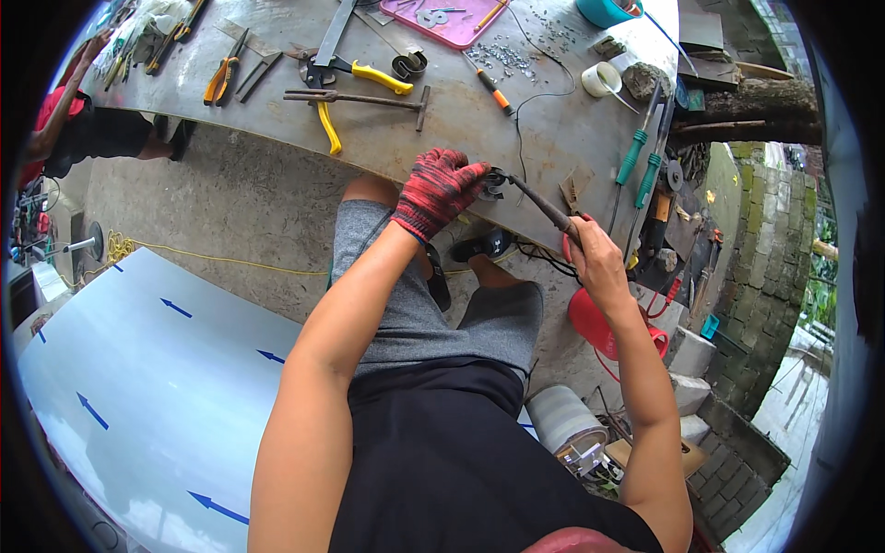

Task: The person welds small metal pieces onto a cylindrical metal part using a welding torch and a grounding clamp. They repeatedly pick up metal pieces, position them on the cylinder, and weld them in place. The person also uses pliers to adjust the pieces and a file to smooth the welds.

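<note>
My left hand (438, 192), in a red and black knitted glove, is closed at the near edge of the metal table (369, 138). Its fingertips grip a small dark metal part (493, 190) at the edge; the glove hides some of it. My bare right hand (599, 263) is wrapped around a slim tool (548, 210) with a brown, tapering handle. The tool's thin dark end reaches the metal part beside my left fingertips. I cannot make out its exact kind. A thin black cord (519, 120) lies on the table just beyond.
Yellow-handled snips (378, 77), a rusty T-shaped bar (369, 99), orange pliers (224, 74) and a screwdriver (493, 90) lie on the table. Nuts surround a pink tray (447, 20). Green-handled tools (632, 157) lie right. A red bucket (599, 323) stands below. Another person (78, 120) is far left.
</note>
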The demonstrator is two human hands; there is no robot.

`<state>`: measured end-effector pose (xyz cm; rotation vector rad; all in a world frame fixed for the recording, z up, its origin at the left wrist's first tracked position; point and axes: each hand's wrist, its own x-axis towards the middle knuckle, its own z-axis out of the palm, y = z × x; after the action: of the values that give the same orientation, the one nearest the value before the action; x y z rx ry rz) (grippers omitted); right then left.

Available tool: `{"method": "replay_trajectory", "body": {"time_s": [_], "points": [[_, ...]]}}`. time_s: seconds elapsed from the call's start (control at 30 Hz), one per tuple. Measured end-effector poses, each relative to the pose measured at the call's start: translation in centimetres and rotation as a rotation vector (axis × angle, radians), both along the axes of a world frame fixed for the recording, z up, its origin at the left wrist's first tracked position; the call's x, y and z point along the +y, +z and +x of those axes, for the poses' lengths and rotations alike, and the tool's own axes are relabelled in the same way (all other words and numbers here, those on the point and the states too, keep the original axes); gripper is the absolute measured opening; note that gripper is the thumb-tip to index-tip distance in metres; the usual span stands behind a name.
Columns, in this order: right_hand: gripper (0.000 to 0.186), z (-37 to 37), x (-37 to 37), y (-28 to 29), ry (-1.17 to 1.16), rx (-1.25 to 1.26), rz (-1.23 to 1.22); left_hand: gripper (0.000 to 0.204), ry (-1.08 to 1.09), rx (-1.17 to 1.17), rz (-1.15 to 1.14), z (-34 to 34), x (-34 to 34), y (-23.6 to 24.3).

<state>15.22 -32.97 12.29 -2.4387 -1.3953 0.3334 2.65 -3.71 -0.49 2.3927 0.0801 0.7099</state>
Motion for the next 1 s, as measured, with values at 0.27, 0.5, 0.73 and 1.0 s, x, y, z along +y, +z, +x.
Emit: {"method": "replay_trajectory", "body": {"time_s": [0.27, 0.5, 0.73, 1.0], "points": [[0.047, -0.12, -0.11, -0.34, -0.005, -0.004, -0.017, 0.038, 0.006, -0.027, -0.004, -0.08, 0.01, 0.04], [0.048, -0.08, -0.24, -0.63, 0.009, -0.003, -0.007, 0.037, 0.006, -0.023, -0.007, -0.13, -0.02, -0.02], [0.040, -0.29, -0.12, -0.99, -0.013, 0.004, 0.022, 0.039, 0.009, -0.023, 0.007, -0.05, -0.06, -0.07], [0.041, -0.37, 0.27, -0.78, -0.007, -0.004, 0.010, 0.040, 0.017, -0.037, 0.004, -0.13, -0.06, -0.49]]}}
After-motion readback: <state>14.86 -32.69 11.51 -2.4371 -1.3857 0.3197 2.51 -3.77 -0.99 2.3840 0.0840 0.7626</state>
